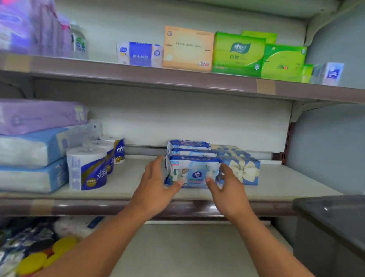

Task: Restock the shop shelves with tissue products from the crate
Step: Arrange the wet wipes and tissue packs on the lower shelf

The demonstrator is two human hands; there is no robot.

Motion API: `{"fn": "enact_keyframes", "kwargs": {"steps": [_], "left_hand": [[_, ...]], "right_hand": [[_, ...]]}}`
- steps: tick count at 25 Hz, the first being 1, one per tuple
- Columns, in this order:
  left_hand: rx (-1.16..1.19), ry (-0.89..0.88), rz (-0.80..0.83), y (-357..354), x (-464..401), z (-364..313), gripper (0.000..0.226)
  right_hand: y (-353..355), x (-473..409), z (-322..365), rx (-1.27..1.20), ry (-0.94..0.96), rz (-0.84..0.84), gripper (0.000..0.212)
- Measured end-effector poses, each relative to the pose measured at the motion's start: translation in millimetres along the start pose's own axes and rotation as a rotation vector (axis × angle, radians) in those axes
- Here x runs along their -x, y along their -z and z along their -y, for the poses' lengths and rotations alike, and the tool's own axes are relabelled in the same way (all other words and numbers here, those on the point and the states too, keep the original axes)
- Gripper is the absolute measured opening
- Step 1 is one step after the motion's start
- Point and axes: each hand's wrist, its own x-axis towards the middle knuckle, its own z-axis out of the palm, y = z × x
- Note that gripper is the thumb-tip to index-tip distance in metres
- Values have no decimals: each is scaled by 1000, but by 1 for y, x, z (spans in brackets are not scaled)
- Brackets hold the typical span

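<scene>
Both hands bracket the front wet-wipe pack (pixel 190 172) on the middle shelf (pixel 286 185): the left hand (pixel 156 187) lies along its left end and the right hand (pixel 231 188) along its right end, fingers spread and touching the wrapper rather than clenched round it. The pack stands on edge at the head of a short row of like packs (pixel 188 149), just beside blue boxes with a cream bow (pixel 241 169).

To finish the step well, the person would likely press evenly from both ends, square the pack against the one behind and leave its label facing out; the soft wrapper may slump if released unevenly.

At the right edge sits the dark crate (pixel 338 211); only its rim and side show, so its contents cannot be told.
</scene>
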Motion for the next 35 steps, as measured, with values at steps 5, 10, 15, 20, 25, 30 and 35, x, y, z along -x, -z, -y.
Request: {"fn": "enact_keyframes", "kwargs": {"steps": [5,10,15,20,25,30,35], "left_hand": [[111,37,5,21,58,-3,64],[167,105,85,33,118,13,55],[192,247,135,22,193,64,52],[183,413,247,-15,271,138,44],[184,611,347,-77,341,217,40],[201,736,412,-139,368,274,39],[157,841,479,-186,391,327,42]], "right_hand": [[-16,62,22,-25,61,37,60],[-38,125,20,-14,45,119,58],[-76,194,-8,5,-48,242,57],[-133,265,-74,29,-195,371,57],[-198,344,-167,84,-402,518,55],[-253,376,-241,132,-534,569,51],[-292,390,-300,123,-650,624,62]]}}
